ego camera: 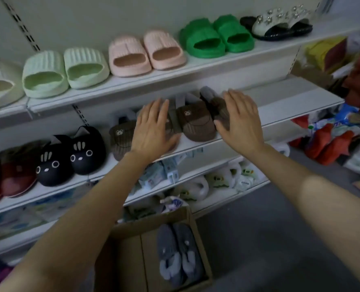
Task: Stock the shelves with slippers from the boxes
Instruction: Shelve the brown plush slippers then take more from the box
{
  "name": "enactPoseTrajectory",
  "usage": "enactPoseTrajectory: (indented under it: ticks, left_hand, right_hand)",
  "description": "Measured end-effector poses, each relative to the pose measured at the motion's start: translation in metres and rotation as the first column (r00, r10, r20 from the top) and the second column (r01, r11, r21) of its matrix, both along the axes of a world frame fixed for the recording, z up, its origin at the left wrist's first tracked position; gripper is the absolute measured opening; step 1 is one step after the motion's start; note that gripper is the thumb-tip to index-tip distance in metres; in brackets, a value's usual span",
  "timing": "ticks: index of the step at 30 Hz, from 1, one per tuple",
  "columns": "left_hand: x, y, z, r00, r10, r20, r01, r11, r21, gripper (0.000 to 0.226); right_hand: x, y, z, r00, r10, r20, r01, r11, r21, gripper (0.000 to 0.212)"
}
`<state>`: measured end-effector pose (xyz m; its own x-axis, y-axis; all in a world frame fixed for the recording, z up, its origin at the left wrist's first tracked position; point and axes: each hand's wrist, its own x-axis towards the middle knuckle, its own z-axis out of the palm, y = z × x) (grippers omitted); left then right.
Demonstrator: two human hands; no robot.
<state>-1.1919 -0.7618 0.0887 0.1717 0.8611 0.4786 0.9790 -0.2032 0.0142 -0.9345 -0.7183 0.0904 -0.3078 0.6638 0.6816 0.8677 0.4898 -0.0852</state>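
Several brown bear-face slippers stand in a row on the middle shelf (pixel 290 106). My left hand (pixel 153 125) lies flat with straight fingers on one brown slipper, mostly hiding it. My right hand (pixel 238 116) rests flat with straight fingers against the rightmost brown slipper (pixel 211 98). Between my hands a brown slipper (pixel 196 121) shows its bear patch. Another brown slipper (pixel 121 138) sits left of my left hand. On the floor below, an open cardboard box (pixel 132 260) holds a pair of grey slippers (pixel 179 253).
The top shelf (pixel 153 81) carries pale green, pink, bright green and jewelled black slippers. Black cat slippers (pixel 69 157) and dark red ones sit at the middle shelf's left. Lower shelves hold packaged white slippers. Bags and red goods pile up at right on the grey floor.
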Motion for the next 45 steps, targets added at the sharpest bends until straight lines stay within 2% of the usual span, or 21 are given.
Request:
enactPoseTrajectory:
  ticks: [3, 7, 12, 16, 18, 22, 25, 27, 30, 34, 38, 40, 41, 42, 43, 44, 45]
  left_hand:
    - [-0.017, -0.024, -0.013, 1.000, 0.011, -0.011, -0.011, 1.000, -0.024, 0.091]
    - [-0.031, -0.057, -0.064, 1.000, -0.013, 0.021, 0.013, 0.999, -0.033, 0.083]
    - [-0.032, -0.091, -0.153, 0.983, -0.186, 0.004, 0.183, 0.965, -0.189, 0.076]
    - [-0.037, -0.098, -0.220, 0.946, -0.318, -0.053, 0.271, 0.874, -0.404, 0.074]
    - [-0.043, -0.093, -0.254, 0.922, -0.380, -0.071, 0.294, 0.808, -0.510, 0.081]
    - [-0.057, -0.071, -0.325, 0.851, -0.514, -0.107, 0.328, 0.679, -0.657, 0.081]
    - [-0.072, -0.058, -0.393, 0.738, -0.652, -0.172, 0.352, 0.590, -0.727, 0.072]
    - [-0.082, -0.051, -0.440, 0.662, -0.710, -0.239, 0.279, 0.530, -0.801, 0.068]
    - [-0.090, -0.049, -0.504, 0.575, -0.783, -0.239, 0.228, 0.434, -0.872, 0.059]
    - [-0.084, -0.043, -0.573, 0.601, -0.781, -0.169, 0.173, 0.334, -0.927, 0.063]
    - [-0.073, -0.031, -0.622, 0.613, -0.766, -0.195, 0.159, 0.361, -0.919, 0.068]
    - [-0.069, -0.024, -0.633, 0.646, -0.732, -0.215, 0.098, 0.359, -0.928, 0.075]
    - [-0.068, -0.021, -0.634, 0.653, -0.722, -0.228, 0.075, 0.361, -0.930, 0.081]
    - [-0.067, -0.017, -0.632, 0.645, -0.728, -0.233, 0.059, 0.351, -0.934, 0.084]
    - [-0.069, -0.014, -0.632, 0.627, -0.748, -0.220, 0.032, 0.307, -0.951, 0.084]
    - [-0.073, -0.012, -0.630, 0.624, -0.758, -0.189, -0.026, 0.222, -0.975, 0.082]
    - [-0.080, -0.014, -0.631, 0.635, -0.758, -0.150, -0.105, 0.108, -0.989, 0.077]
  right_hand:
    - [-0.013, -0.022, -0.013, 1.000, 0.009, -0.017, -0.010, 0.999, -0.042, 0.068]
    - [-0.031, -0.058, -0.070, 0.999, 0.031, -0.028, -0.035, 0.986, -0.164, 0.067]
    - [-0.038, -0.118, -0.165, 1.000, -0.016, 0.010, 0.018, 0.936, -0.352, 0.073]
    - [-0.045, -0.162, -0.224, 0.997, -0.069, 0.041, 0.081, 0.887, -0.454, 0.073]
    - [-0.051, -0.177, -0.251, 0.990, -0.118, 0.080, 0.142, 0.845, -0.516, 0.072]
    - [-0.080, -0.191, -0.314, 0.974, -0.215, 0.075, 0.217, 0.774, -0.595, 0.068]
    - [-0.111, -0.200, -0.369, 0.956, -0.290, 0.043, 0.245, 0.711, -0.659, 0.068]
    - [-0.131, -0.211, -0.406, 0.946, -0.323, 0.037, 0.253, 0.660, -0.708, 0.074]
    - [-0.159, -0.229, -0.455, 0.926, -0.376, 0.039, 0.265, 0.571, -0.777, 0.078]
    - [-0.192, -0.246, -0.508, 0.908, -0.416, 0.044, 0.246, 0.445, -0.861, 0.086]
    - [-0.228, -0.267, -0.545, 0.882, -0.470, 0.037, 0.191, 0.285, -0.939, 0.090]
    - [-0.249, -0.277, -0.562, 0.862, -0.506, 0.011, 0.136, 0.210, -0.968, 0.084]
    - [-0.259, -0.281, -0.570, 0.827, -0.562, -0.021, 0.060, 0.125, -0.990, 0.078]
    - [-0.267, -0.283, -0.575, 0.750, -0.658, -0.062, -0.064, 0.021, -0.998, 0.073]
    - [-0.275, -0.285, -0.581, 0.626, -0.775, -0.090, -0.199, -0.047, -0.979, 0.068]
    - [-0.283, -0.284, -0.584, 0.465, -0.881, -0.091, -0.331, -0.078, -0.941, 0.063]
    - [-0.291, -0.282, -0.587, 0.272, -0.960, -0.067, -0.449, -0.065, -0.891, 0.058]
